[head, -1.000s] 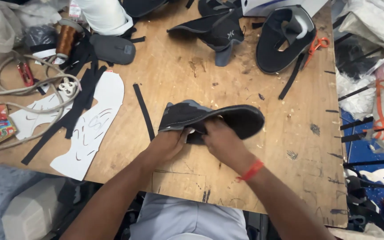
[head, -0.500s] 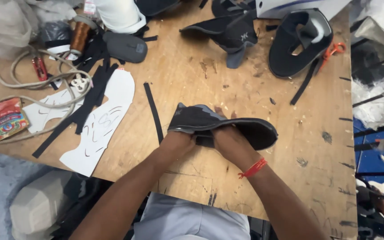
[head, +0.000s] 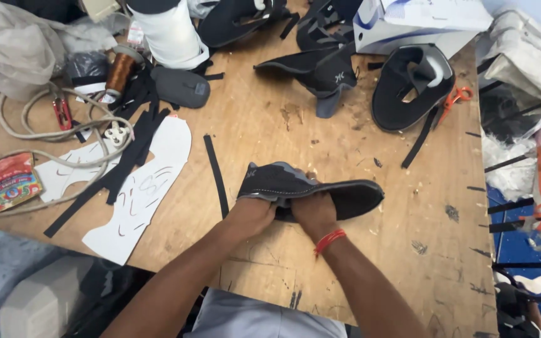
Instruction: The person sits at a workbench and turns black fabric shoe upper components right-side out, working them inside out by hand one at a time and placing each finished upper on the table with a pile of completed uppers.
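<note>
Both hands are close together on a dark shoe upper that lies on the wooden surface, near the middle of its front edge. The left hand is clamped on the left end of the shoe upper, with the fingers curled over its edge. The right hand presses on the middle of it from the front, and the two hands touch each other. The right wrist wears a red band.

A thin black strip lies just left of the shoe upper. Further left is a white paper pattern with more black strips on top of it. Near the left edge lie a pale cord and a small red packet. At the back edge sit other dark shoe pieces, a white box and orange scissors.
</note>
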